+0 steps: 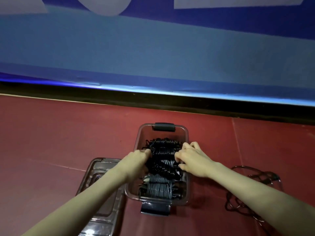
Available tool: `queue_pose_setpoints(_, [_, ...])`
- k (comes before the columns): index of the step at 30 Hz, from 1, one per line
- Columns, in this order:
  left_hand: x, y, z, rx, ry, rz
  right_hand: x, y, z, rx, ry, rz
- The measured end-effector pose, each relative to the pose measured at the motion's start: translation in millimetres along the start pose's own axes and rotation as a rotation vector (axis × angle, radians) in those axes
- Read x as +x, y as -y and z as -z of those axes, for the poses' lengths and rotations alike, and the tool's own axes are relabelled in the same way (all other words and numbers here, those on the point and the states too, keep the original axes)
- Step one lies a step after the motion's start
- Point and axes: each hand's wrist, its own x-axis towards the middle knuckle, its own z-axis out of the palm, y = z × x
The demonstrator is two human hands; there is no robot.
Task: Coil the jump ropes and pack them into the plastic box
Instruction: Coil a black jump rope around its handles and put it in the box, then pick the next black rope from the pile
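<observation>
Plastic box on red floor, lid just left of it. Grey coils at near end, black coils toward far end. Left hand and right hand, grip curled, hold a black coiled rope at its ends over the box. Loose rope on floor, right

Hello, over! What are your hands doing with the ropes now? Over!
Left hand and right hand both gripping a coiled black rope inside the plastic box. Grey coils already packed. One loose rope uncoiled on floor, right. Lid off, left.
</observation>
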Motion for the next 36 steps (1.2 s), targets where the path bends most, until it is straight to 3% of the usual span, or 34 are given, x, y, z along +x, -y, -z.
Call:
queue_pose_setpoints(4, [9, -12, -22, 0.234, 0.05, 0.009, 8, -3, -12, 0.011, -0.027, -0.008])
queue_pose_setpoints(9, [19, -13, -31, 0.389, 0.06, 0.012, 9, -12, -28, 0.1, -0.213, 0.001])
queue_pose_setpoints(16, [27, -21, -36, 0.434, 0.079, 0.133, 0, -20, -41, 0.176, -0.33, 0.002])
queue_pose_setpoints(21, [27, -29, -32, 0.505, 0.038, 0.103, -15, -19, -44, 0.326, -0.438, -0.023])
queue_pose_setpoints(24, [18, -39, -15, 0.378, -0.09, 0.097, -28, -26, -37, 0.364, -0.46, -0.038])
queue_pose_setpoints(27, [15, -61, 3, 0.05, -0.214, 0.035, -49, -38, -26, 0.398, -0.468, -0.068])
queue_pose_setpoints(30, [21, -103, 10, -0.182, -0.202, -0.059, -85, -59, -11, 0.392, -0.425, -0.151])
queue_pose_setpoints(36, [53, -205, -11, -0.286, -0.155, -0.099, -194, -123, -11, 0.42, -0.419, -0.462])
